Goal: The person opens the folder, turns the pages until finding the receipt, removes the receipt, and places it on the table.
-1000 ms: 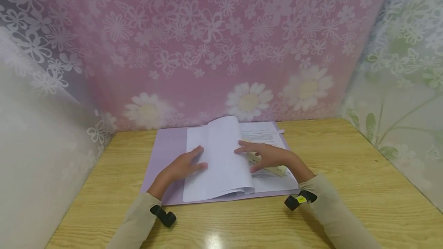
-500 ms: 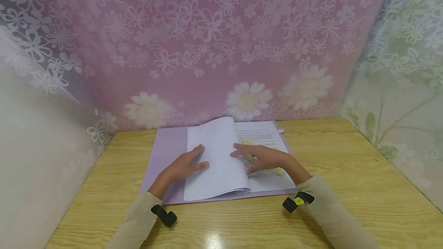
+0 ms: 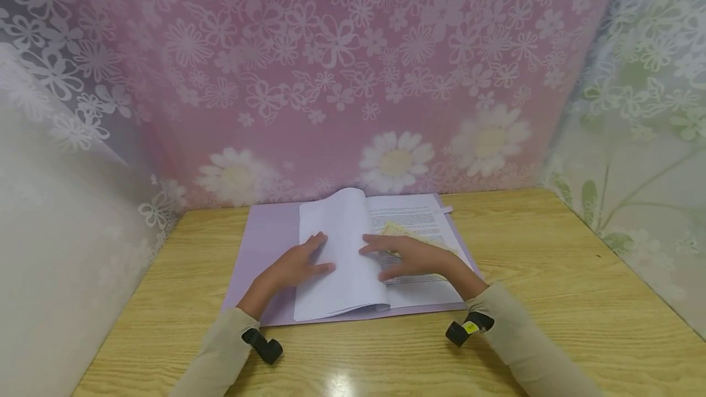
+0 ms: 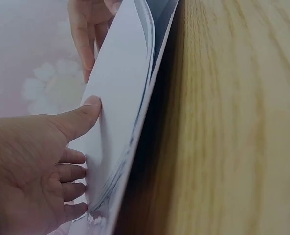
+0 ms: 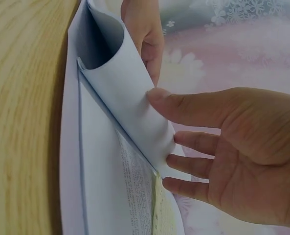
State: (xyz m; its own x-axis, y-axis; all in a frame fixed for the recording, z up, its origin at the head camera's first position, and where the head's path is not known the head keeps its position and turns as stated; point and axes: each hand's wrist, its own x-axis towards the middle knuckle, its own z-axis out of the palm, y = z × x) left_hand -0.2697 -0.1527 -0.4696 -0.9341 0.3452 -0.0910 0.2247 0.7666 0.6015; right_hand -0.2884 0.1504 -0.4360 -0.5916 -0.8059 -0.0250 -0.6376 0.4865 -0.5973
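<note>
A lilac folder (image 3: pixel 270 225) lies spread on the table, holding white sheets. Several turned sheets (image 3: pixel 344 283) bulge over to the left in a soft curl. My left hand (image 3: pixel 295 266) rests on their left part, fingers spread; the left wrist view has its thumb and fingertips touching the paper. At the rounded fold, my right hand (image 3: pixel 419 257) presses with extended fingers; in the right wrist view thumb and fingertips (image 5: pixel 176 161) meet the curled sheets. Under that hand a yellow patterned strip (image 3: pixel 393 229) lies on the printed page (image 3: pixel 408 216), partly hidden.
The wood-grain table (image 3: pixel 551 250) extends around the folder. A pink floral curtain (image 3: pixel 309 164) hangs close behind its far edge, with pale floral sheets on both sides. A small white tab (image 3: pixel 445 209) sticks out at the folder's upper right.
My right hand has moved left, pushing the curl of the turned sheets leftward. More of the printed page and yellow strip shows. The left hand has hardly moved.
</note>
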